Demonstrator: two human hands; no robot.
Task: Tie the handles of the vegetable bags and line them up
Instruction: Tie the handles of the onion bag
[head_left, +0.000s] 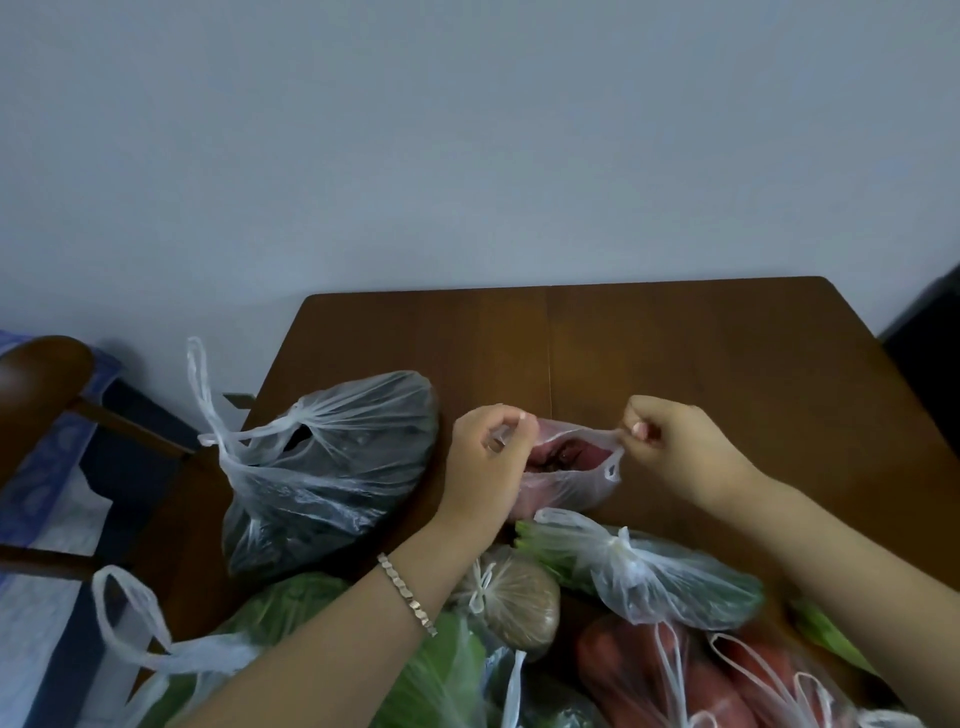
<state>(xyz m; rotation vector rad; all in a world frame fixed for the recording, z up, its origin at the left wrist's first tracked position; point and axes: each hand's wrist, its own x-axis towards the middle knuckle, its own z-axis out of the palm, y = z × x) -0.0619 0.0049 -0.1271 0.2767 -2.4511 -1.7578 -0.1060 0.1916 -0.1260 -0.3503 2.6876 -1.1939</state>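
I see both hands working over the brown table (675, 338), which I use as my landmark. My left hand (485, 462) is curled shut, its fingertips pinching one handle of the small pinkish bag (563, 467). My right hand (685, 447) is closed the same way, thumb and forefinger gripping the opposite handle and pulling it taut, so the bag's mouth is stretched open between the two hands. That bag rests on the table near its middle, with dark reddish contents showing inside; I cannot tell what they are.

At the table's left edge lies a dark leafy bag (327, 478), handles gathered but sticking up loosely. Toward the table's near edge sit a knotted bag of green vegetables (670, 577), a tied bag with a round brownish item (519, 597), a bag of red-orange vegetables (691, 675) with loose handles, and a large leafy green bag (441, 670) under my left forearm. A bracelet (408, 595) circles my left wrist. A wooden chair (47, 374) stands left of the table.
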